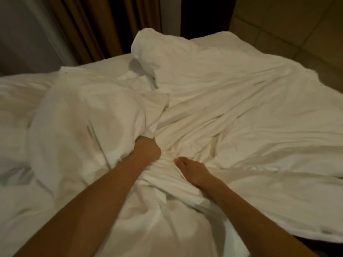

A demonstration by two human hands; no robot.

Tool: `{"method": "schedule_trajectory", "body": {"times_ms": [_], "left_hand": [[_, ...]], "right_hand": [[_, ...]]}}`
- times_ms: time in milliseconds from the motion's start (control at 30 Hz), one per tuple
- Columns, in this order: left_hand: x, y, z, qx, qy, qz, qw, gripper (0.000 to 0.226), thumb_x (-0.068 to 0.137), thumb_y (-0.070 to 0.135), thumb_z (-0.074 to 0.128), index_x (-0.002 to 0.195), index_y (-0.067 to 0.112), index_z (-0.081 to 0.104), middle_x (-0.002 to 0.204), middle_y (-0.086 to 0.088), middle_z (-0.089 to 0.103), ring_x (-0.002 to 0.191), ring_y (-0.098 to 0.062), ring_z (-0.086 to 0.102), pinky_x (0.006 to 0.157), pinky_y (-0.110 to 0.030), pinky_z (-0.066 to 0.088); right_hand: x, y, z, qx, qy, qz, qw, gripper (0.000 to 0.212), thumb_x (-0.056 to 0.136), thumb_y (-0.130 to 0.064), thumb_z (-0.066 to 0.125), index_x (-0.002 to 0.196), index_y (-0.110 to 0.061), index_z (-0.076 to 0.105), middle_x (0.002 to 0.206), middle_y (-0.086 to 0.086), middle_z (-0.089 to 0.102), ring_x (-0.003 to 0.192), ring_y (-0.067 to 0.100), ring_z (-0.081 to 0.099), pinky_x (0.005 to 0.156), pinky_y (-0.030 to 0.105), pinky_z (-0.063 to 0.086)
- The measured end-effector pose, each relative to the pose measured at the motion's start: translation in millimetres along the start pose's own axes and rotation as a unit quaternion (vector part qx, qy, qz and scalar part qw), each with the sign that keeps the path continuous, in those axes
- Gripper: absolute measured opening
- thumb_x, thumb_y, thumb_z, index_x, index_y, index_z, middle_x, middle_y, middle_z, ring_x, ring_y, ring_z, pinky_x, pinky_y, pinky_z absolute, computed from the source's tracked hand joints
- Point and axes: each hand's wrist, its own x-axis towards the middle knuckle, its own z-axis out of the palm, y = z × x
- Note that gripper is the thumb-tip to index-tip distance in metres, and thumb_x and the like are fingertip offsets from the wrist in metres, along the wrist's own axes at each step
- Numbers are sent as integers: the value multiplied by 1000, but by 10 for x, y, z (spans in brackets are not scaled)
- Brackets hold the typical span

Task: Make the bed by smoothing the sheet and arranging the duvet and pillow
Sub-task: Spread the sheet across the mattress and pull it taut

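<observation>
– duvet [241, 112], rumpled white cotton: where does it lie, for the caption?

– spread out to the right of my hands and away from me. its far corner is bunched into a peak near the brown pleated curtains [89, 25]. its long creases fan out from a gathered knot between my hands toward the far right edge, by the beige tiled surface [289, 26].

– and your hands?

– my left hand [147, 148] is a fist, fingers curled round a fold of the puffy white bundle [78, 115] on the left. pillow or doubled-over duvet end, i cannot tell. my right hand [192, 172] rests on the pleated cloth just beside it, and the blur hides whether its fingers pinch the cloth or only press it.

– which hand is nearer the work?

– the right, i judge. it sits at the root of the creases, with the open spread on its side. a pull would have to run along those creases, toward me, not across them. the left is taken up with the bundle.

– sheet?

– a strip of flat white bed sheet [111, 62] shows at the far side, between bundle and peak. smoothing looks barely begun.
</observation>
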Motion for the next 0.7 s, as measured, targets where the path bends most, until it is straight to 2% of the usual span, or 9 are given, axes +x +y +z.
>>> {"method": "schedule_trajectory", "body": {"times_ms": [67,100,133,200,267,367,500,567,700], "left_hand": [[60,-105,-103,-77,-3,2,997,16,100,17,43,87,11,50,90,-8,55,112,-27,55,77,-27,42],[64,-150,-198,-130,-3,-11,991,27,99,17,45,123,6,49,119,-16,56,125,-31,50,87,-28,43],[57,-193,-298,-183,-10,-31,983,52,99,18,46,146,5,30,141,-20,44,131,-33,43,95,-30,41],[64,-230,-421,-279,-20,-66,958,67,99,22,44,155,13,9,156,-17,25,135,-33,38,100,-32,38],[77,-260,-594,-330,-59,-84,939,60,100,26,41,153,17,15,153,-16,31,126,-33,47,96,-34,44],[109,-287,-717,-386,-61,-73,917,23,100,23,39,121,15,45,105,-15,58,73,-26,57,56,-28,44],[209,-251,-629,-69,88,53,992,29,99,13,40,125,3,47,121,-14,58,110,-31,57,83,-32,40],[334,-204,-582,114,130,114,978,27,100,14,38,124,7,48,125,-11,56,116,-27,53,93,-32,36],[690,-230,-630,186,144,193,953,31,91,19,51,119,10,60,123,-12,52,125,-33,41,113,-46,23]], "right_hand": [[29,-14,22,-13,13,18,1000,52,103,-48,18,135,-19,47,137,10,54,124,29,50,102,38,33],[45,-19,29,-20,12,28,999,51,103,-47,18,134,-18,47,136,11,54,123,29,51,102,38,34],[62,-26,36,-26,7,37,999,51,103,-47,18,134,-18,47,136,12,54,123,30,51,102,39,34],[96,-47,51,-36,0,54,998,50,103,-46,18,133,-16,46,136,12,54,123,29,51,102,39,35],[150,-81,48,-33,0,68,997,49,104,-44,18,134,-16,45,137,12,53,124,29,50,102,39,34],[259,-185,-7,13,3,68,998,47,105,-39,18,142,-17,38,141,14,49,128,31,47,106,39,34],[441,-358,-42,-3,-18,54,998,43,104,-28,26,144,-21,35,140,11,51,125,30,49,103,37,38],[526,-415,-60,-48,-22,47,998,38,101,-22,32,136,-19,47,132,9,57,119,28,54,97,33,40],[757,-516,-82,-106,-5,9,994,33,102,-18,37,130,-12,54,132,9,55,123,26,51,101,32,40]]}}
